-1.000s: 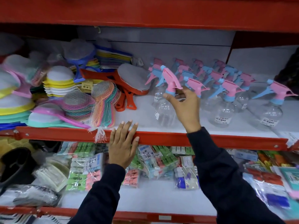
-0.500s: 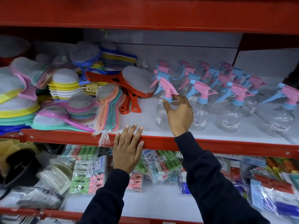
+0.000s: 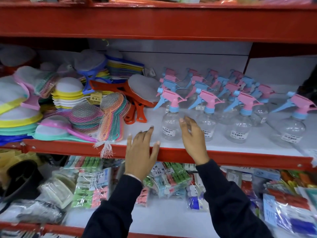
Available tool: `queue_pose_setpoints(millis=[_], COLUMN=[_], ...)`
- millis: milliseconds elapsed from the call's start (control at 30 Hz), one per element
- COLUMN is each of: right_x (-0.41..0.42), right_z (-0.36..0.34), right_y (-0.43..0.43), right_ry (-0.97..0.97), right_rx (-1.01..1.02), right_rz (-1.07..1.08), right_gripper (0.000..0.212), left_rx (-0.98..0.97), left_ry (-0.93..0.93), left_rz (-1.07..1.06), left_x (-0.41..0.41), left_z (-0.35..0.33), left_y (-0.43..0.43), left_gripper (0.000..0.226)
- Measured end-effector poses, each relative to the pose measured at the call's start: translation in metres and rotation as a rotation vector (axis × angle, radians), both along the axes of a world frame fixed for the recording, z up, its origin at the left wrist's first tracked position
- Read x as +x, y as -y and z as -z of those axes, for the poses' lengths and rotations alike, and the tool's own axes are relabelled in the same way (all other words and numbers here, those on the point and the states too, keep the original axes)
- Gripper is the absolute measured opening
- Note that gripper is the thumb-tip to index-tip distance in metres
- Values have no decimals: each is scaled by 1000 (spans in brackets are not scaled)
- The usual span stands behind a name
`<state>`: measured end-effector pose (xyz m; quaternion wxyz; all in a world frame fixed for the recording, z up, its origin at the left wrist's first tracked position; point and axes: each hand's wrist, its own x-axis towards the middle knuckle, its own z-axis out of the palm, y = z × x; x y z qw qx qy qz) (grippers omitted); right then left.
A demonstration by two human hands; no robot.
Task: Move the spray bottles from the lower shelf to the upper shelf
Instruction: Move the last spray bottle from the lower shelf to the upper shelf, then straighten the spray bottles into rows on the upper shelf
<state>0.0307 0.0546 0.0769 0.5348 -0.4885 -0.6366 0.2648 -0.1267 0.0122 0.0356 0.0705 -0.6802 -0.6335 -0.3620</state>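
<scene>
Both hands are raised at the red shelf edge (image 3: 240, 156), and nothing is held in either. On the left hand (image 3: 140, 152) the fingers are spread and laid flat over the edge, the fingertips reaching onto the white shelf board. On the right hand (image 3: 193, 140) the fingers are open and slightly curled; the hand is seen edge-on, just to the right of a clear bottle (image 3: 170, 125) — whether the bottle is touched cannot be told, though a narrow gap appears to be left.

That bottle is stood upright between the two hands, above and ahead of them, with a pink and blue trigger head and a white price label. To the right of the right hand, three more front bottles are lined along the shelf, the next one (image 3: 208, 121) partly hidden behind the fingers. Behind these, further rows (image 3: 223, 85) are ranged toward the back wall, blurred.

Left of the left hand, netted scrubbers (image 3: 111, 117) and stacked sponges (image 3: 68, 93) are piled. Below both wrists — on the next shelf down — bagged clothes pegs (image 3: 171, 179) are laid. Dark sleeves (image 3: 228, 203) are worn on both arms.
</scene>
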Motion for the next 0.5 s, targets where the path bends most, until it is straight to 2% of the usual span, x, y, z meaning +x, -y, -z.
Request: queue_pose_setpoints(millis=[133,200,300,500], right_x=[6,5,4,10], right_z=[-1,-5,-7,-8], right_y=[2,3,2,-1], right_ry=[55,58,77,98], right_rx=[-74,-100,-117,-78], right_rz=[-23,-34,-43,-79], right_gripper=[48,47,44,32], left_rx=[-296,-384,-418,-359], left_ry=[106,174,249,309], left_rz=[156,202,248,225], left_x=[15,16,15,15], left_z=[-32,-37,-33,-29], left_y=[-28,-40,-49,-49], left_gripper=[67,74,79,79])
